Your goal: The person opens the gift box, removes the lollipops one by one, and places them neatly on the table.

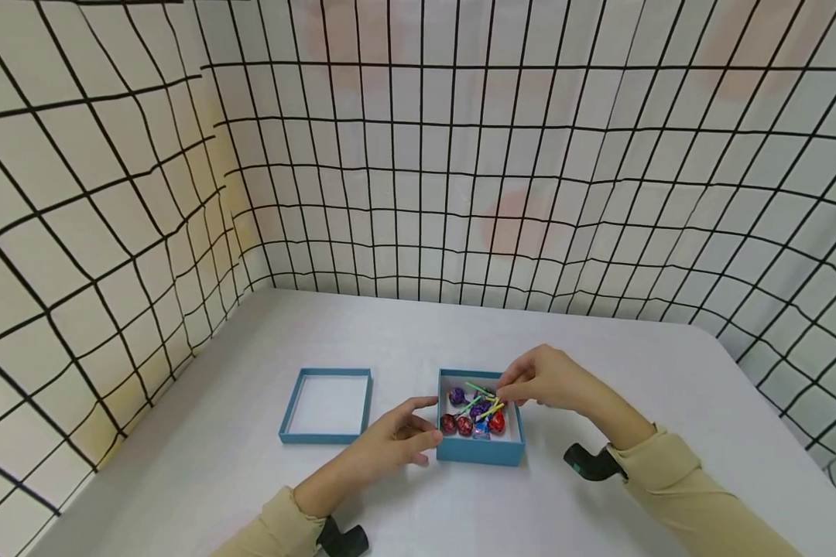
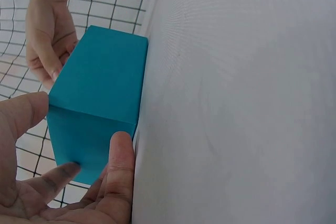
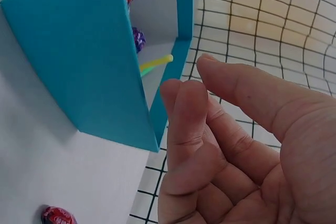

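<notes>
A blue box (image 1: pixel 479 452) with a pale inside holds several wrapped lollipops, among them a red lollipop (image 1: pixel 497 423) and a purple lollipop (image 1: pixel 457 396), with green and yellow sticks. My left hand (image 1: pixel 390 439) is spread at the box's left side, fingertips against its wall and corner in the left wrist view. Over the right rim reaches my right hand (image 1: pixel 546 379), its fingers bent above the sticks. In the right wrist view its thumb and fingers stand apart with nothing between them, near a yellow stick (image 3: pixel 157 62).
A shallow blue lid (image 1: pixel 320 439) lies inside up, left of the box. Another red-wrapped lollipop (image 3: pixel 58 215) lies on the white table (image 1: pixel 418 510), outside the box. Black grid lines cover the white walls (image 1: pixel 460 155) behind and at both sides.
</notes>
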`<state>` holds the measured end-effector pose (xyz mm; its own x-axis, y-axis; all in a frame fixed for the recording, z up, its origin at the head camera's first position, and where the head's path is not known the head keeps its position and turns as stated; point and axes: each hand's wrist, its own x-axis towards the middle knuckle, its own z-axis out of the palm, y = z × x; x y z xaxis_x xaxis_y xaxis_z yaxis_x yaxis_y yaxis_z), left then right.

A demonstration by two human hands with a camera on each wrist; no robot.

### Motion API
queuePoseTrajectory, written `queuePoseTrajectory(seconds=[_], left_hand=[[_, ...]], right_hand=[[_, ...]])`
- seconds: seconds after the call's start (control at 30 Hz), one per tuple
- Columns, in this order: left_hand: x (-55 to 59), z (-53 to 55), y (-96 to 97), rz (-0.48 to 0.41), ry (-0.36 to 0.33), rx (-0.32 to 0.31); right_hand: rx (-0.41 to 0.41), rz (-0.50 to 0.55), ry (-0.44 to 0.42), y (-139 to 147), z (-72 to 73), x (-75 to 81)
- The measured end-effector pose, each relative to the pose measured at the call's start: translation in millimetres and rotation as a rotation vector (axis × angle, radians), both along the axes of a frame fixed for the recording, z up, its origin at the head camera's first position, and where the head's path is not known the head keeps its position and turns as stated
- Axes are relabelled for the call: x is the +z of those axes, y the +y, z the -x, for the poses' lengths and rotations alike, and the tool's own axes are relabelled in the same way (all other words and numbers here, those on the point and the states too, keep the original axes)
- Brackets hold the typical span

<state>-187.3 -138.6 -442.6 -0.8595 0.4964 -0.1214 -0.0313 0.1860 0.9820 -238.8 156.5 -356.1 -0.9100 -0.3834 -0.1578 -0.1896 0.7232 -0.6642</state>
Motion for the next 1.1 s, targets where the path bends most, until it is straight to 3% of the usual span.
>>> queuePoseTrajectory(seconds=[0.33, 0.8, 1.1], left_hand=[[-2.2, 0.1, 0.7, 0.012, -0.005, 0.007], [-1.5, -0.5, 0.5, -0.004, -0.001, -0.001], [-1.5, 0.8, -0.6, -0.004, 0.007, -0.006]], right_hand=[[0.048, -0.011, 0.011, -13, 1.3, -4.3], [0.044, -0.032, 0.055, -22, 2.1, -7.5], [-0.033, -0.001, 0.046, -20, 6.4, -8.6]])
